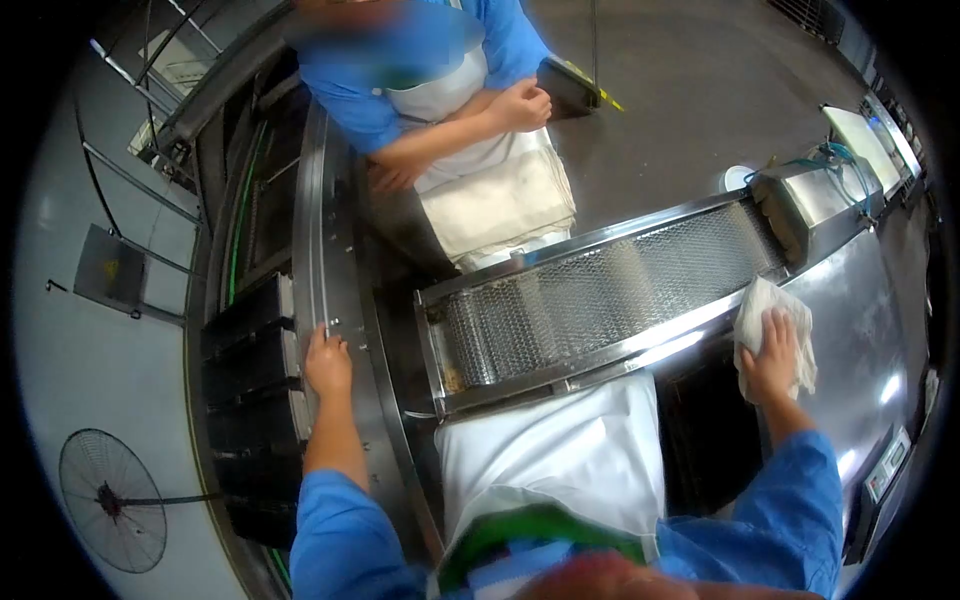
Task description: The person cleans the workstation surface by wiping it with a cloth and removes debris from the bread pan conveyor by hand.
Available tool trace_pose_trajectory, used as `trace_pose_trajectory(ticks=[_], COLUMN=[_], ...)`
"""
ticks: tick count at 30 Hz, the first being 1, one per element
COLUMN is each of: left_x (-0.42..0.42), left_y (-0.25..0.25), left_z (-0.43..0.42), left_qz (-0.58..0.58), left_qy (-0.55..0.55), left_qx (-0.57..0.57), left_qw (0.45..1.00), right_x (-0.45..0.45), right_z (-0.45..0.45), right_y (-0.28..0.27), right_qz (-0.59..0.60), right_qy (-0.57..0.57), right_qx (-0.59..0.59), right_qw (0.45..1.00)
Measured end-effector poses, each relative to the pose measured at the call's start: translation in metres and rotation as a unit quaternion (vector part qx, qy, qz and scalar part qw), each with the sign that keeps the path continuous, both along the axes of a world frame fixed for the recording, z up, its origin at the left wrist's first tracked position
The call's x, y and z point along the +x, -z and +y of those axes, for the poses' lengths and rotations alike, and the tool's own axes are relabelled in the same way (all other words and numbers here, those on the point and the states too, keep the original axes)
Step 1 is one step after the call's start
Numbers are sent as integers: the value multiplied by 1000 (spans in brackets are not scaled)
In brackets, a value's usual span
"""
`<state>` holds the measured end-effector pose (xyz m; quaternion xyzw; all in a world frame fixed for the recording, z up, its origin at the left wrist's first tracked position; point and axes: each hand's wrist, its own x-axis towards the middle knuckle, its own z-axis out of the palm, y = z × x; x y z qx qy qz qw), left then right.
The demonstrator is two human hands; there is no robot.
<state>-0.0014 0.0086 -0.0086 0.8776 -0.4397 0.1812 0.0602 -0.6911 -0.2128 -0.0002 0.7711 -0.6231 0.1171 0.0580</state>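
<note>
Closest to the camera, a white apron (560, 440) with green cloth at its top covers the person's front, flanked by blue sleeves. Off to the right, a small control panel (887, 466) sits by a shiny steel counter (858, 315). The right hand (774, 362) lies on a crumpled off-white cloth (764, 298), palm down, its fingers extended and slightly spread; the cloth rests at the counter's edge, just beside the near rail of a conveyor. The left hand (328, 365) touches a long metal rail (325, 235), its fingers bent near the edge; whether they grip it, I cannot tell. Black blocks (250, 375) line the rail's outer side. Between the hands and beyond them, the conveyor's mesh belt (625, 280) slants up to a metal housing (830, 205) with a blue-green cable (850, 172) on top. Across the belt stands a co-worker in blue, forearms crossed, with folded cream fabric (500, 205) at the waist. Farther off are the brown floor (690, 90) and, along the pale wall at left, a round fan (110, 500).
</note>
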Motion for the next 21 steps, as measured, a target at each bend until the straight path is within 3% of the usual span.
trace_pose_trajectory(ticks=[9, 21], left_x=[0, 1], left_y=[-4, 0], left_z=[-4, 2], left_qz=[46, 38], left_qy=[-39, -3], left_qx=[16, -2], left_qw=[998, 999], right_x=[-6, 3], right_z=[-2, 1], right_y=[4, -1], right_qz=[-7, -7], right_qy=[-13, 9], right_qx=[11, 23], right_qw=[1000, 1000])
